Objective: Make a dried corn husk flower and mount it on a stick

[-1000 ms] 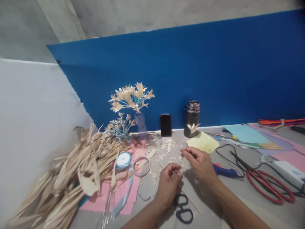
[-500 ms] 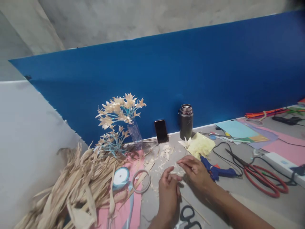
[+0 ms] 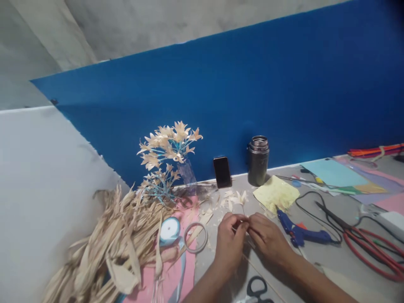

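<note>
My left hand [image 3: 229,244] and my right hand [image 3: 267,237] meet over the grey table, fingertips pinched together on the thin stem of a small cream husk flower [image 3: 240,198] that stands up just beyond them. A thin wooden stick [image 3: 259,273] lies under my wrists, and black scissors [image 3: 257,290] lie near the front edge. Cream husk scraps [image 3: 217,206] are scattered around the hands.
Dried corn husks [image 3: 116,244] are piled at left beside blue ribbon [image 3: 169,229] and a tape ring [image 3: 195,237] on pink paper. A vase of husk flowers [image 3: 172,147], a phone [image 3: 222,171] and a dark flask [image 3: 258,160] stand along the blue board. A blue glue gun [image 3: 299,231], yellow paper [image 3: 276,194] and red-handled shears [image 3: 372,248] lie at right.
My hands have come together from being apart, and the small husk flower now stands at their fingertips. The view has shifted slightly.
</note>
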Demonstrator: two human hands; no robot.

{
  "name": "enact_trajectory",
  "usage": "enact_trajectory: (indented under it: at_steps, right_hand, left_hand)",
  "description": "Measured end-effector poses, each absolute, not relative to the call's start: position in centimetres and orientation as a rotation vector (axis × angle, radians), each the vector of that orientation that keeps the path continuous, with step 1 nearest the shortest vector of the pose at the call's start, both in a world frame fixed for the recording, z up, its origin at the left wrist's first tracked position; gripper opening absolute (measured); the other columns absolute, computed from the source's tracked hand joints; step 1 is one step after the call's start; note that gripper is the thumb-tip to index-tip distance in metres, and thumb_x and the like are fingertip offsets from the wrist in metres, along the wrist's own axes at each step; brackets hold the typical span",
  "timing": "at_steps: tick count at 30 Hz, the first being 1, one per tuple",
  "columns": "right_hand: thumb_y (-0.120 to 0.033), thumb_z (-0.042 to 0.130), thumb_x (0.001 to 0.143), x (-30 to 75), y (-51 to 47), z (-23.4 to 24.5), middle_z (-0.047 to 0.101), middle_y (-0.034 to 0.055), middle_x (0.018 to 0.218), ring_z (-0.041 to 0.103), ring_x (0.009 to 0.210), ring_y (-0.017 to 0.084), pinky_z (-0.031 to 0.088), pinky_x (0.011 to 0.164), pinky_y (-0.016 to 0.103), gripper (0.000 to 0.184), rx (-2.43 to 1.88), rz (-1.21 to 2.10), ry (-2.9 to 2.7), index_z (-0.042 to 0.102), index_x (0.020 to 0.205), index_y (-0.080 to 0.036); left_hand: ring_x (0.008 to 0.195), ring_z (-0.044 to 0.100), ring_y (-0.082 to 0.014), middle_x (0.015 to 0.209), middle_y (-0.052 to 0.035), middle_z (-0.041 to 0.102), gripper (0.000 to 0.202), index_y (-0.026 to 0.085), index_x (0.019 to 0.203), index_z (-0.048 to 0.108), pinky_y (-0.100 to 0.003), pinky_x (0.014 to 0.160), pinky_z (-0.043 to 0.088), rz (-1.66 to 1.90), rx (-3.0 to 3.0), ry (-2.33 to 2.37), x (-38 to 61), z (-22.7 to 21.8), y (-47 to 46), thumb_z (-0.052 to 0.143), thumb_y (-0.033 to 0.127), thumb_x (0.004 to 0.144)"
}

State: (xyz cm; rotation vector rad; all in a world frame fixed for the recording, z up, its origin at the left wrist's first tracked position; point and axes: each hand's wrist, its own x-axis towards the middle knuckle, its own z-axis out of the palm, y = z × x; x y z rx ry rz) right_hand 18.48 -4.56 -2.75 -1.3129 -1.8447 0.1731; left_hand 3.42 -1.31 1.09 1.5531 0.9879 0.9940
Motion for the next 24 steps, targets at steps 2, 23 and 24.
enact_trajectory:
  at_steps: [2,23,24]
  right_hand:
    - [-0.019,0.042,0.101,18.6,-4.5,-2.8,0.067,0.0076,0.079,0.062,0.077,0.022,0.049,0.070,0.034,0.031,-1.355,0.168,-1.834,0.068,0.084,-0.019]
    - [-0.018,0.051,0.095,19.3,-3.9,-2.9,0.074,0.0094,0.092,0.066,0.088,0.026,0.051,0.081,0.039,0.020,-1.552,0.195,-1.718,0.071,0.095,-0.019]
    - [-0.018,0.051,0.095,19.3,-3.9,-2.9,0.074,0.0096,0.093,0.066,0.089,0.026,0.051,0.081,0.039,0.020,-1.553,0.206,-1.726,0.071,0.095,-0.019]
  left_hand:
    - [0.082,0.060,-0.0194,0.082,-0.0051,0.064,0.015,0.020,0.076,0.074,-0.029,0.077,0.044,1.026,1.655,0.980,4.1,1.3,-0.9,0.062,0.023,0.084]
    - [0.062,0.061,-0.0149,0.067,-0.0016,0.066,0.014,0.016,0.079,0.070,-0.026,0.068,0.048,1.084,1.832,1.128,15.0,-1.1,17.7,0.057,0.013,0.081]
    - [0.063,0.062,-0.0149,0.067,-0.0021,0.066,0.014,0.016,0.079,0.071,-0.026,0.068,0.048,1.076,1.831,1.134,15.2,-1.4,18.0,0.057,0.013,0.081]
